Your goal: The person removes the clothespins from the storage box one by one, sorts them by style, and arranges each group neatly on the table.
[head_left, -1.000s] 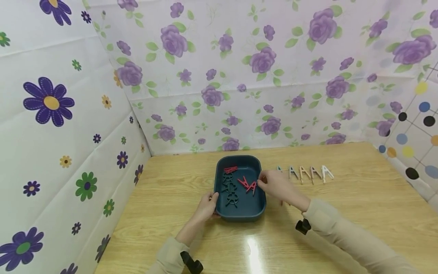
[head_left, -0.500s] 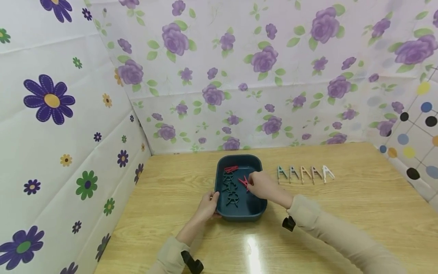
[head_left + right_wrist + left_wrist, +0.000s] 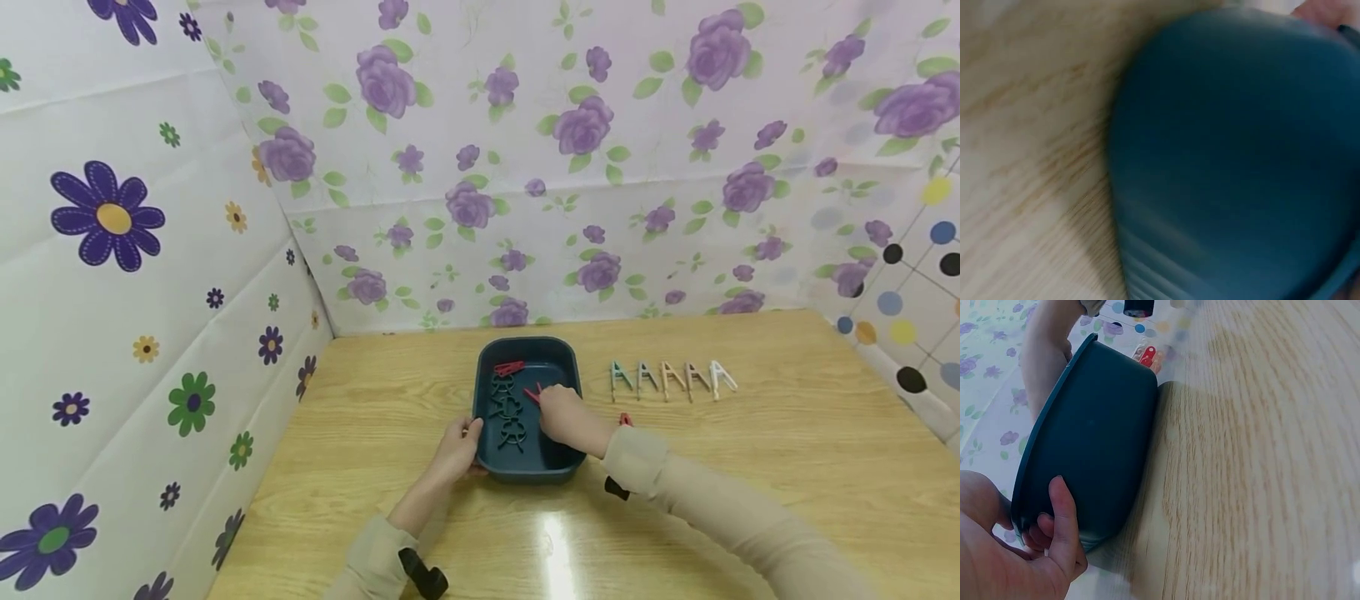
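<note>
My left hand [image 3: 456,447] grips the left side of a dark teal basin [image 3: 528,477]; in the left wrist view its fingers [image 3: 1064,515] press the outer wall. My right hand [image 3: 566,418] reaches over the basin's right rim and down inside. A red clothespin [image 3: 532,395] shows at its fingers, partly covered; the fingertips are hidden, so I cannot tell whether they pinch it. At the basin's far left lies another red clothespin [image 3: 509,367], above a column of dark green clips [image 3: 513,433] with round middles and thin legs. The right wrist view is blurred and mostly basin wall [image 3: 1229,150].
Right of the basin, several clothespins stand in a row on the wooden table [image 3: 360,392], from a teal clothespin [image 3: 619,377] to a white clothespin [image 3: 722,377]. One red clothespin [image 3: 625,419] lies by my right sleeve [image 3: 675,475]. A flowered cloth [image 3: 420,250] hangs behind.
My right hand has moved left from the basin's right rim into it, covering one red clothespin and part of another. The left hand keeps its hold.
</note>
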Demonstrator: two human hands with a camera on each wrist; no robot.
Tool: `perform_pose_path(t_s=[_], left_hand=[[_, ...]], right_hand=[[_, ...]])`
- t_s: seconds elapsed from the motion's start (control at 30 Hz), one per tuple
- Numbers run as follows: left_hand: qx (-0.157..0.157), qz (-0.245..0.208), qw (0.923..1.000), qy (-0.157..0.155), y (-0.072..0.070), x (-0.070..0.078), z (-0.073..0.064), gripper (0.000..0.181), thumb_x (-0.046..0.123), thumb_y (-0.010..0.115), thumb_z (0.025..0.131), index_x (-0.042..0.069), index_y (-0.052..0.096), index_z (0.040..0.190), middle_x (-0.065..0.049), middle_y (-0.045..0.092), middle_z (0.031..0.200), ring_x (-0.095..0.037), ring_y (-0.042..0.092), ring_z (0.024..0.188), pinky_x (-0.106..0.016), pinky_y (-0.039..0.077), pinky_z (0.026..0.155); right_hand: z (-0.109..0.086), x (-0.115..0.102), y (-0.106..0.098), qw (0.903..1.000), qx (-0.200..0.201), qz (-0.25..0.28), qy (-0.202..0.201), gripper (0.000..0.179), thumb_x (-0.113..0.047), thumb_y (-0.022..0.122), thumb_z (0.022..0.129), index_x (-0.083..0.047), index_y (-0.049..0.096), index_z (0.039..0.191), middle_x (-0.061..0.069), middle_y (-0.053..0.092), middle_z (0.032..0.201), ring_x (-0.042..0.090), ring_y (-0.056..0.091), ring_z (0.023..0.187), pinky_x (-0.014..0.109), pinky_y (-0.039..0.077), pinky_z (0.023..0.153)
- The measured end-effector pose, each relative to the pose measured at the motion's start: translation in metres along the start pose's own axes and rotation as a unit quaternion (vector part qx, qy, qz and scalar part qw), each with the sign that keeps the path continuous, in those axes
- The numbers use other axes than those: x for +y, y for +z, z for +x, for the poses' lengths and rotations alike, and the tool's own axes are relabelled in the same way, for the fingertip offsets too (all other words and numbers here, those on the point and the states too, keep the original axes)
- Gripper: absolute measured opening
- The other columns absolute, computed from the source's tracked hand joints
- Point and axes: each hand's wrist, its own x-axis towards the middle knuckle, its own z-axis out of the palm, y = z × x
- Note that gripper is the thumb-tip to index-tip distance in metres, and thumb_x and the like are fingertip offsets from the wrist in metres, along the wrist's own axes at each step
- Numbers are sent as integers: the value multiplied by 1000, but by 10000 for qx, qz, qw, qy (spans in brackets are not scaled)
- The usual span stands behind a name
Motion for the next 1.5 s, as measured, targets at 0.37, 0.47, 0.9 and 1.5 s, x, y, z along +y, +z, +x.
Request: perform_pose_path(t_s=[0.37,0.47,0.9,1.5], left_hand=[[38,22,10000,-32,5,2,0,37,29,34,106,-5,47,115,-20,54,106,-17,60,67,-32,58,65],[53,7,10000,-23,5,2,-1,37,28,34,106,-6,46,115,-21,53,106,-17,60,66,-33,58,64],[111,-5,9999,11,4,0,-2,36,27,35,106,-6,47,114,-21,54,104,-19,61,67,-33,58,63],[64,12,9999,135,1,-1,-4,40,30,34,106,-6,45,117,-22,54,104,-16,57,65,-38,59,68]], right_hand=[[12,-1,8,9978,-69,-257,609,14,-8,58,93,2,66,88,14,60,77,19,57,56,29,50,46],[12,0,9,9983,-50,-198,537,14,-8,59,92,3,66,88,14,60,76,18,56,57,29,51,47],[10,5,13,9993,200,296,56,11,0,60,87,-1,61,76,10,57,69,15,54,54,27,49,45],[-1,11,0,9886,1299,700,-310,18,-14,65,88,-2,54,81,2,44,57,10,42,42,20,28,38]])
